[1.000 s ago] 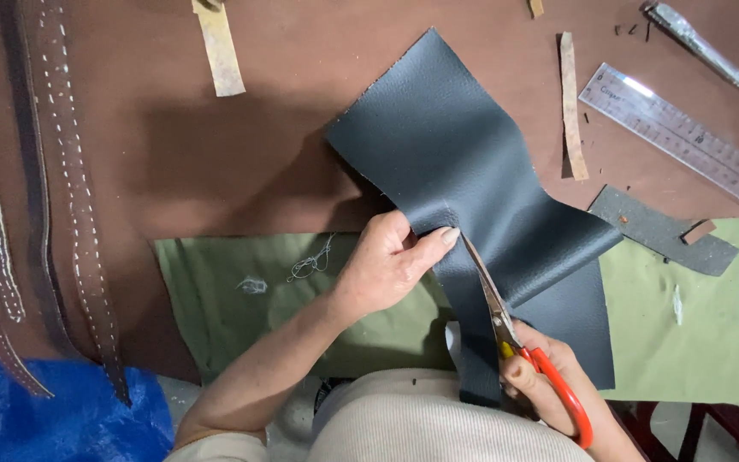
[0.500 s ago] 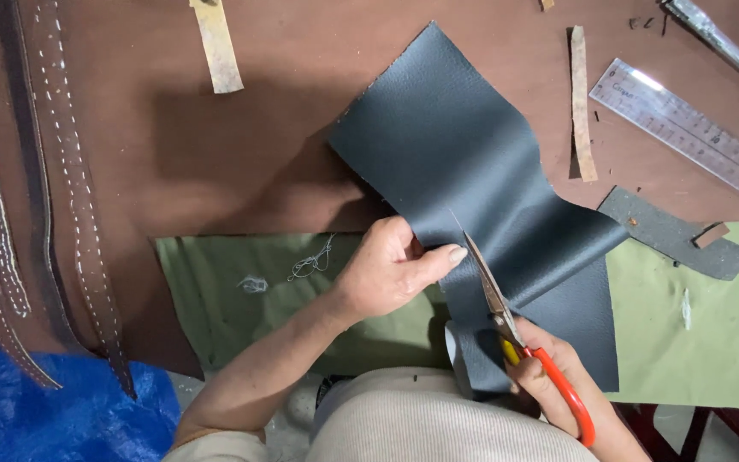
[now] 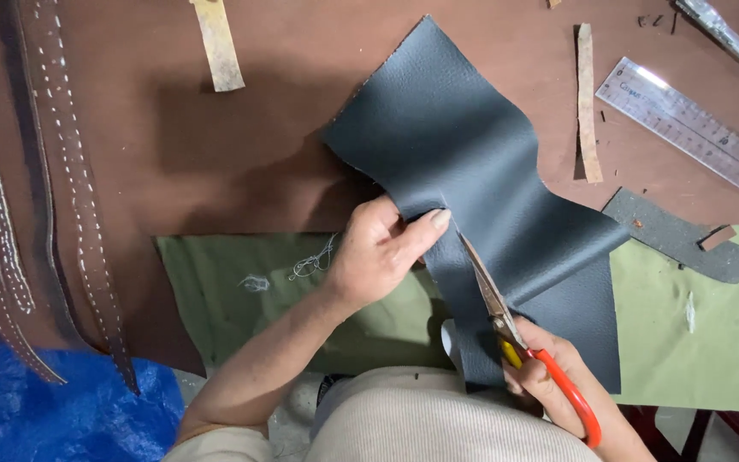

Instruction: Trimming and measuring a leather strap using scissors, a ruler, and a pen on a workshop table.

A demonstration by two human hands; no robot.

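A large sheet of dark grey leather (image 3: 464, 154) lies curved over the brown table and the green cutting mat (image 3: 250, 299). My left hand (image 3: 382, 248) pinches the sheet's left edge, thumb on top, beside the cut line. My right hand (image 3: 558, 389) grips orange-handled scissors (image 3: 506, 321) whose blades point up into the leather, just right of my left thumb. The blade tips sit inside the cut, partly hidden by the sheet.
Stitched brown leather straps (image 3: 62, 171) hang at the left above a blue plastic sheet (image 3: 44, 402). A metal ruler (image 3: 694, 128), a tan strip (image 3: 588, 103), a dark offcut (image 3: 677, 239) and another tan strip (image 3: 218, 43) lie on the table.
The scissors have advanced a little up into the leather. My left hand has kept its grip on the edge.
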